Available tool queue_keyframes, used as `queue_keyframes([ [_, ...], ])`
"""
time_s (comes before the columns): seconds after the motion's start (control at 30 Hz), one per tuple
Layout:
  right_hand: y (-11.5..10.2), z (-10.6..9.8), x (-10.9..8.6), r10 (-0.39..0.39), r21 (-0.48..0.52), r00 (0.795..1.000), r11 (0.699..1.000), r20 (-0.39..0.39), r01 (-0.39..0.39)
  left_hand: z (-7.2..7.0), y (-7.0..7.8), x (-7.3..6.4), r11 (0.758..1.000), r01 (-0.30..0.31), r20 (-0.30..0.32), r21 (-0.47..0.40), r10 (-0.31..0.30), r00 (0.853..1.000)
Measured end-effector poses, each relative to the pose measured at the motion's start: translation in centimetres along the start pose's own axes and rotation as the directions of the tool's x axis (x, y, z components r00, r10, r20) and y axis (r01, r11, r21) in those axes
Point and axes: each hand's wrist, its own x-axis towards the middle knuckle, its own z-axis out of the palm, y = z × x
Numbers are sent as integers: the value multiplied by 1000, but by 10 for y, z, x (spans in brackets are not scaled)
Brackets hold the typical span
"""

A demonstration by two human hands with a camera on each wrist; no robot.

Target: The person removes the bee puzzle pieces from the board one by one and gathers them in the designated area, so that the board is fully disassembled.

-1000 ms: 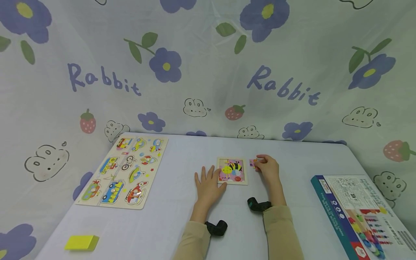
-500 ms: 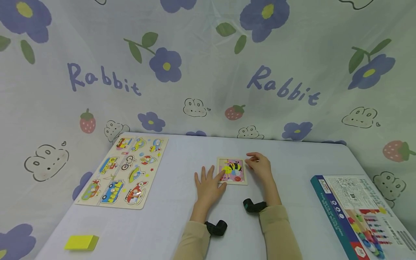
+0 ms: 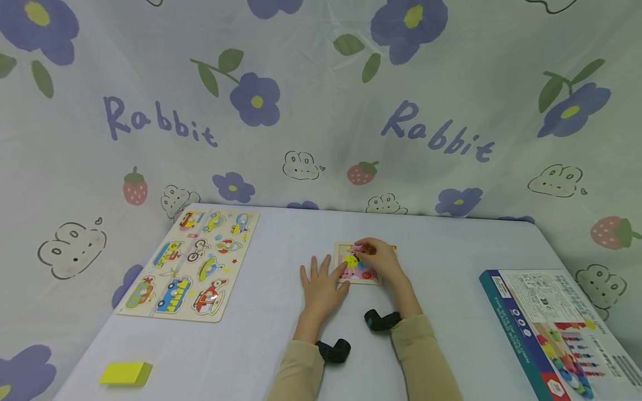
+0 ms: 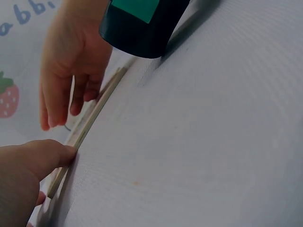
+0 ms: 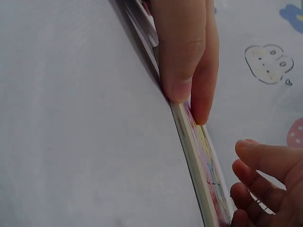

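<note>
A small square bee puzzle (image 3: 357, 273) in a pale wooden frame (image 3: 368, 282) lies on the white tabletop. My left hand (image 3: 321, 295) is spread at its lower left corner, thumb on the near edge and a fingertip on the picture. In the right wrist view, that thumb (image 5: 182, 87) presses right at the frame's side. Over the puzzle's upper right part is my right hand (image 3: 383, 260), its fingers loosely bent. Nothing shows between its thumb and fingers (image 5: 246, 172) in the right wrist view. An orange-coloured puzzle piece (image 3: 394, 247) peeks out behind that hand, right of the frame.
A large wooden vehicle puzzle board (image 3: 193, 267) lies at the left. In the front left corner is a yellow block (image 3: 125, 373). A flat printed box (image 3: 557, 334) occupies the right side. Behind the table hangs a patterned cloth (image 3: 321, 111).
My right hand has moved left from the small piece beside the frame to over the bee puzzle. The piece stays on the right. My left hand holds its place.
</note>
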Motion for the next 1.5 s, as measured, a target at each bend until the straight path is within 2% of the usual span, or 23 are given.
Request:
queue_keyframes([
  [0.17, 4, 8, 2, -48, -63, 998, 997, 44, 50, 0, 0, 1, 1000, -5, 1, 0, 5, 1000],
  [0.57, 11, 15, 5, -107, -153, 994, 982, 23, 109, 2, 0, 2, 1000, -3, 3, 14, 3, 1000],
  [0.67, 9, 17, 5, -133, -222, 991, 966, 28, 135, 2, 0, 2, 1000, -5, 1, 15, 5, 1000],
  [0.77, 7, 19, 5, -157, -316, 987, 935, 42, 163, 1, 0, 1, 1000, -7, -1, 15, 8, 1000],
  [0.87, 5, 21, 4, -153, -388, 987, 908, 51, 161, 0, 0, 1, 1000, -9, -1, 9, 9, 1000],
  [0.93, 4, 22, 3, -148, -406, 988, 901, 50, 155, 0, 0, 0, 1000, -9, 3, 6, 9, 1000],
  [1.2, 5, 24, 2, -138, -410, 990, 901, 31, 138, 0, -1, -1, 1000, -7, 8, 9, 7, 1000],
  [1.4, 4, 24, 2, -141, -326, 990, 936, -3, 132, 0, -1, 0, 1000, -10, -5, 9, 10, 1000],
  [1.5, 4, 24, 0, -152, -301, 988, 943, -23, 138, 0, -1, -1, 1000, -12, -6, 12, 12, 1000],
])
